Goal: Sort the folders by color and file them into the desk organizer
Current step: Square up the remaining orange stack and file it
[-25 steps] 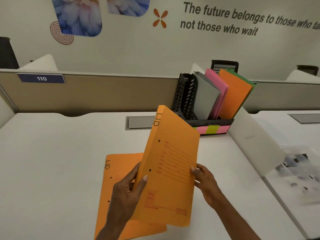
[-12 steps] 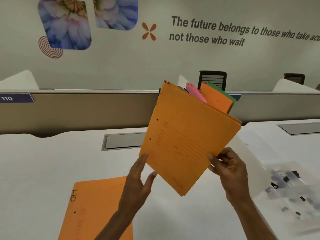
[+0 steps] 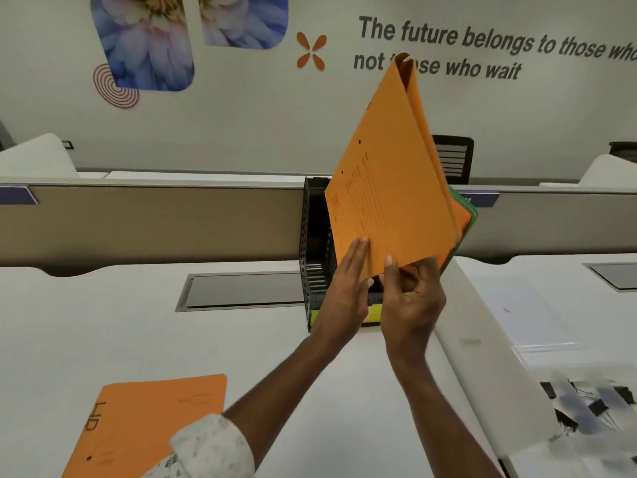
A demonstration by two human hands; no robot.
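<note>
An orange folder [image 3: 389, 188] stands tilted on one corner over the black desk organizer [image 3: 315, 243], hiding most of the filed folders. My right hand [image 3: 410, 298] pinches its lower corner. My left hand [image 3: 346, 288] rests flat, fingers spread, against its front face. Behind it an orange edge and a green folder edge [image 3: 470, 215] show in the organizer's right slots. The organizer's left slot looks empty. A second orange folder [image 3: 148, 422] marked "HR" lies flat on the desk at the lower left.
A beige partition [image 3: 155, 222] runs behind the desk. A grey cable hatch [image 3: 241, 291] lies left of the organizer. A white divider [image 3: 482, 367] runs along the right, with black binder clips [image 3: 593, 405] in a clear tray beyond it.
The orange folder has gone up and forward from over the desk to the organizer and turned upright on its corner. Both hands followed it. The second folder stayed flat on the desk.
</note>
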